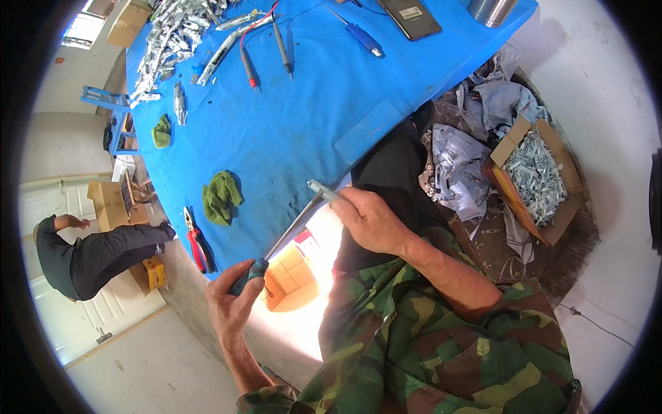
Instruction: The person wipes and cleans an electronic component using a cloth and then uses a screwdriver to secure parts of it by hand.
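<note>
My left hand (232, 295) is wrapped round the dark teal handle of a screwdriver (293, 230). Its long metal shaft slants up and to the right, past the near edge of the blue-covered table (276, 131). Between the fingers of my right hand (374, 219) is a small pale grey part (318, 188), pinched at the shaft's far end; whether the tip sits inside it I cannot tell. A crumpled green cloth (221, 198) lies on the table left of my hands. Red-handled pliers (198, 241) rest by the table's left edge.
Small silvery parts (172, 41) are heaped at the far left, near red and black test probes (248, 67). A blue screwdriver (364, 39), a phone (411, 17) and a metal cup (491, 10) lie farther back. Right, a cardboard box (514, 196) holds similar parts. Another person (89, 255) bends at left.
</note>
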Motion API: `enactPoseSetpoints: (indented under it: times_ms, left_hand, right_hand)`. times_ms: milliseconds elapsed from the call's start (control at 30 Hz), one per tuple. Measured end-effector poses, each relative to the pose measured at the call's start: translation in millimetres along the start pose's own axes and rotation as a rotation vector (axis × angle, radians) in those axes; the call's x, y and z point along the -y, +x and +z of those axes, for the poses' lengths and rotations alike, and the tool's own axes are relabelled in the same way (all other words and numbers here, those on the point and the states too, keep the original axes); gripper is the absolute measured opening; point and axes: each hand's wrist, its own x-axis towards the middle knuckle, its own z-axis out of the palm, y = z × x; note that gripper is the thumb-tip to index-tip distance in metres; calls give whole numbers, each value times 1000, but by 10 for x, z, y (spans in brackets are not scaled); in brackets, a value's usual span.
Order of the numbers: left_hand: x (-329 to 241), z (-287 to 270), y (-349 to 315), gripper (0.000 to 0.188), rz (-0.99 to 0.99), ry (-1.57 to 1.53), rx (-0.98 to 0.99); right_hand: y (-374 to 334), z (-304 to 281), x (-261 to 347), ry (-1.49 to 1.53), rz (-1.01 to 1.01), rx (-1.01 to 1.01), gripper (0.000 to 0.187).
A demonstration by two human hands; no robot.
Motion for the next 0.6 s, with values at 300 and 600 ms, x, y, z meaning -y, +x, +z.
enactPoseSetpoints:
  times_ms: [300, 600]
  left_hand:
    - [122, -11, 62, 43, -193, -330, 95]
    - [-83, -13, -21, 36, -40, -70, 53]
  right_hand:
    - [-5, -4, 9, -41, -3, 4, 31]
    - [-18, 18, -26, -33, 17, -18, 31]
